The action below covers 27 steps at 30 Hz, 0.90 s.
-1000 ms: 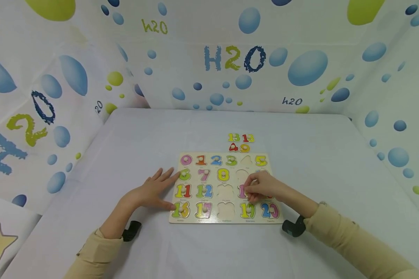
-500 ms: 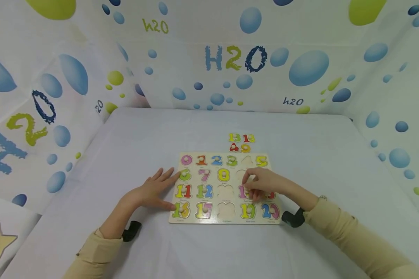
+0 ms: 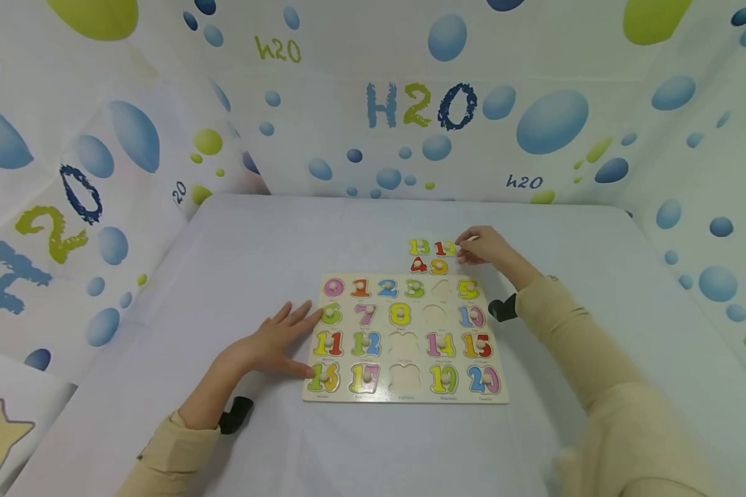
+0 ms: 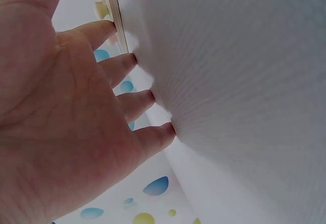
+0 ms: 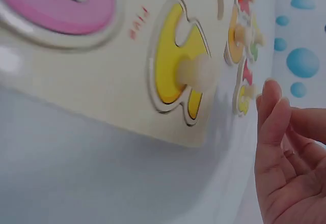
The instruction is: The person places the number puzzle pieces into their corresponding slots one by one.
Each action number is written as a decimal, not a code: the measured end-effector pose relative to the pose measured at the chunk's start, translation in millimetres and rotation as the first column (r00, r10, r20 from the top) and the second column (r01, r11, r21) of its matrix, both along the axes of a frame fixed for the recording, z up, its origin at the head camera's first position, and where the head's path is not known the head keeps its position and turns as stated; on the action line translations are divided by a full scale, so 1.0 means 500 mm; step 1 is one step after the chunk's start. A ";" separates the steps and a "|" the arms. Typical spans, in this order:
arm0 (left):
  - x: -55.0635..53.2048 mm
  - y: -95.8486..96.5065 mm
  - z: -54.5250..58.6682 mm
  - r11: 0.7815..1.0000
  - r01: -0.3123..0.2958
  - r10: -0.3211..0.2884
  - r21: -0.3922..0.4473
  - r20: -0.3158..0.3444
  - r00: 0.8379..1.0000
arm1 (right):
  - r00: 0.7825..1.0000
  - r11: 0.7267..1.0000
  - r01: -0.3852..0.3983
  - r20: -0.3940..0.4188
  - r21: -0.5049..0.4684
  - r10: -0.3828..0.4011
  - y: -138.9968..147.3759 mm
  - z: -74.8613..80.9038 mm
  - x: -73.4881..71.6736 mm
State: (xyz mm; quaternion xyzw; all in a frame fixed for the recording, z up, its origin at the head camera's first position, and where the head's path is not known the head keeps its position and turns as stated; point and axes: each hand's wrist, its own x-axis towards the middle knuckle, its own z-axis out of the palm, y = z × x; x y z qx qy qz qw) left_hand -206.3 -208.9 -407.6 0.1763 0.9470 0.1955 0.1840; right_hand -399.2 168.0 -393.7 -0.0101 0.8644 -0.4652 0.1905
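Note:
A wooden peg puzzle board (image 3: 360,395) with number pieces lies on the white table. Behind its far edge are several loose pieces: a yellow-green 13 (image 3: 419,246), a red-yellow two-digit piece (image 3: 445,248), a red 4 (image 3: 418,264) and an orange 9 (image 3: 438,266). My right hand (image 3: 487,247) is just right of the red-yellow piece; in the right wrist view its bent fingertips (image 5: 275,94) are beside that piece's knob, with nothing between them. The left hand (image 3: 273,344) lies spread at the board's left edge, thumb and index fingertip touching it; other fingertips (image 4: 165,130) rest on the cloth.
Several recesses in the board, such as the round one (image 3: 435,316) and the bottom-row one (image 3: 404,379), hold no piece. Small wooden knobs (image 5: 196,73) stick up from the fitted pieces. Patterned H2O sheeting (image 3: 323,110) rises behind and at both sides of the table.
My right hand has moved from over the board's right side, away from me to the loose pieces, uncovering the 10, 14 and 15. The left hand has stayed in place.

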 end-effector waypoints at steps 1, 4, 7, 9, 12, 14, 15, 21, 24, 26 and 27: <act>0.000 0.000 -0.001 1.000 -0.001 0.001 -0.001 0.002 1.000 | 1.000 1.000 0.014 0.001 -0.004 -0.014 -0.003 -0.002 -0.008; 0.001 -0.002 -0.002 1.000 0.001 -0.001 -0.004 -0.002 1.000 | 1.000 1.000 0.019 0.011 -0.009 -0.019 -0.016 -0.007 -0.025; 0.000 -0.004 -0.004 1.000 0.002 -0.002 -0.007 -0.010 1.000 | 1.000 1.000 0.007 0.010 0.002 -0.007 -0.029 -0.012 -0.036; -0.001 -0.005 -0.006 1.000 0.003 -0.003 -0.009 -0.013 1.000 | 1.000 1.000 -0.010 0.005 0.020 0.010 -0.037 -0.016 -0.040; -0.002 -0.005 -0.008 1.000 0.000 -0.001 -0.013 -0.013 1.000 | 1.000 0.999 -0.015 0.000 0.047 0.015 -0.044 -0.023 -0.045; -0.002 -0.004 -0.009 1.000 0.002 -0.002 -0.014 -0.014 1.000 | 1.000 0.998 -0.003 0.000 0.064 0.003 -0.044 -0.029 -0.046; -0.002 -0.002 -0.009 1.000 0.001 -0.001 -0.015 -0.014 1.000 | 1.000 0.997 0.006 -0.005 0.073 -0.006 -0.044 -0.031 -0.047; 0.000 0.001 -0.005 1.000 -0.006 0.005 -0.016 -0.021 1.000 | 0.997 0.994 0.054 -0.059 0.092 -0.048 -0.044 -0.043 -0.049; 0.001 0.001 -0.003 1.000 -0.005 0.005 -0.020 -0.025 1.000 | 0.995 0.993 0.065 -0.087 0.097 -0.057 -0.044 -0.048 -0.048; 0.003 0.002 -0.002 1.000 -0.005 0.005 -0.022 -0.024 1.000 | 0.992 0.993 0.069 -0.108 0.095 -0.059 -0.041 -0.049 -0.045; 0.003 0.003 -0.001 1.000 -0.004 0.004 -0.022 -0.023 1.000 | 0.991 0.993 0.071 -0.119 0.089 -0.060 -0.039 -0.050 -0.043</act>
